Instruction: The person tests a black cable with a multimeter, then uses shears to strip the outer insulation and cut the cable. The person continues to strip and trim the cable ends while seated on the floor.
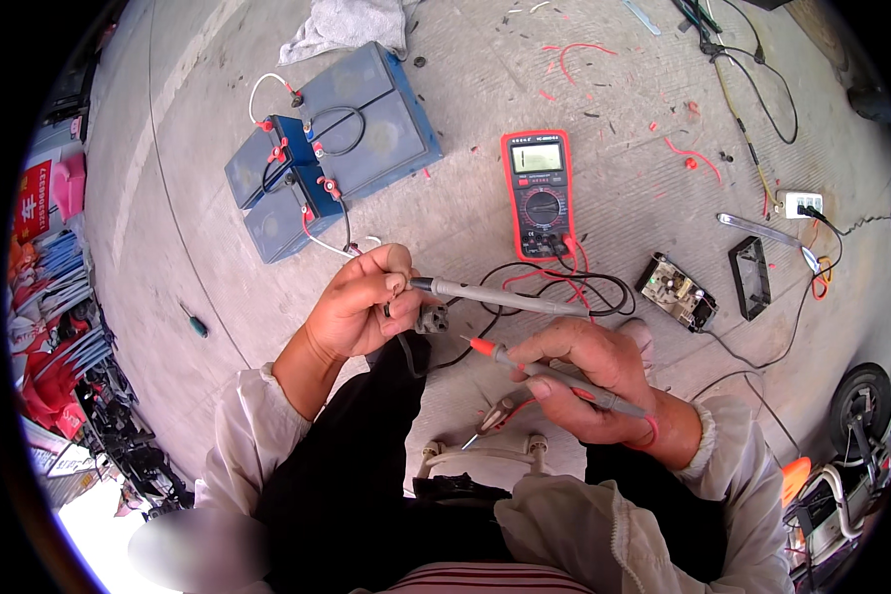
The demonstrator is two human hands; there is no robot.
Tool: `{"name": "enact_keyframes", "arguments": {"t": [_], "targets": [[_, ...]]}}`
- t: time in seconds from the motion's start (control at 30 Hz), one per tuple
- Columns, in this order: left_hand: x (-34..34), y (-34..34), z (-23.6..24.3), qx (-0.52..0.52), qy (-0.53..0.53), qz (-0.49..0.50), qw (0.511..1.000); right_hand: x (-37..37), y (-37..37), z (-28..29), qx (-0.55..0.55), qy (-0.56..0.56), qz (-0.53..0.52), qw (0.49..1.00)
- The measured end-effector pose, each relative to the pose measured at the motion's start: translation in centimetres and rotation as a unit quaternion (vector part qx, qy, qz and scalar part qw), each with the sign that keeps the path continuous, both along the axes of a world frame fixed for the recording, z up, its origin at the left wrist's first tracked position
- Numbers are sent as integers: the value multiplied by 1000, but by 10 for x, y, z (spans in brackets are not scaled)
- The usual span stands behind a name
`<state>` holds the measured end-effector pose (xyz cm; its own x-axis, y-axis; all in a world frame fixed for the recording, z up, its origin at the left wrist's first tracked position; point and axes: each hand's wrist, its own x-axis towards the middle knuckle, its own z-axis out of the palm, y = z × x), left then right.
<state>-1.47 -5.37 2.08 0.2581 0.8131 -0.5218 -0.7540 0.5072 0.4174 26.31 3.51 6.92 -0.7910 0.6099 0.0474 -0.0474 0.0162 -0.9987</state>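
Item under handling: a small grey plug connector (432, 318), located just left of centre frame, directly below the fingertips of the left hand (356, 305). It touches the lower fingers of that hand and a dark cable hangs down from it; how firmly it is gripped cannot be determined.

The left hand's fingers are curled closed, thumb and forefinger pinching the rear end of a grey test probe (500, 296). The probe lies nearly level, running rightward from the fingers toward centre frame, just above the connector.

The right hand (594, 371), right of centre and lower, is closed around a second probe with a red tip (525, 364). Its tip points up and left toward the connector, near it but apart from it. The same hand's lower fingers also clamp a red-handled screwdriver (495, 416), blade angled down and left.

Black and red leads (564, 282) loop on the concrete between the hands and a red digital multimeter (539, 194), lying face up above centre.

Upper left: a cluster of blue-grey batteries (332, 139) joined by wires. Right of centre: a bare circuit board (675, 292) beside an empty black casing (749, 276).
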Motion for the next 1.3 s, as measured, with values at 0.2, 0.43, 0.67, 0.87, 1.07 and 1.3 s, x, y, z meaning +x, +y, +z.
{"name": "enact_keyframes", "arguments": {"t": [0.2,0.43,0.67,0.87,1.07,1.3], "targets": [[1,9,-1,-3,-11,-20,1000,-3,8,-3,5,-1,7,1000],[2,15,0,16,-17,-44,999,-3,10,-1,-38,-14,18,999],[3,15,3,-6,-18,-58,998,-5,9,0,-52,-22,13,998],[4,14,3,-7,-15,-61,998,-4,7,-4,-60,-24,7,998],[5,11,0,11,-2,-77,997,-8,6,-4,-67,-26,-6,997],[13,12,6,-19,10,-88,996,-10,5,-3,-69,-47,-1,997]]}}
